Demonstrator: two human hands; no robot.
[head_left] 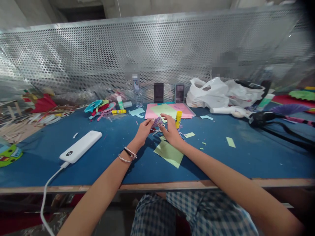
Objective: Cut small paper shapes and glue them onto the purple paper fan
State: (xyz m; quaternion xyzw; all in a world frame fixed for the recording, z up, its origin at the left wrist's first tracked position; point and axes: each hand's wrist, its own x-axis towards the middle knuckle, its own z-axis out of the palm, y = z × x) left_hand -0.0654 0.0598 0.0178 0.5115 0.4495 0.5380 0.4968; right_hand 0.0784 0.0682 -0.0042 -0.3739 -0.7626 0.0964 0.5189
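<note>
My left hand [143, 130] and my right hand [171, 129] meet over the blue table [103, 157], both pinching a small folded purple paper piece [157, 122] between their fingertips. Bracelets sit on my left wrist. A light green paper sheet [169, 153] lies flat just below my right hand. A yellow glue stick [178, 119] stands upright right beside my right hand. Behind it lies a stack of pink and green paper sheets [167, 110].
A white power bank [81, 146] with a cable lies at the left. Folded paper fans [99, 107], a glue stick [119, 111] and a bottle [136, 91] sit near the perforated metal screen [98, 59]. White plastic bags [221, 91] and black straps [275, 123] lie at the right. Paper scraps [230, 142] are scattered about.
</note>
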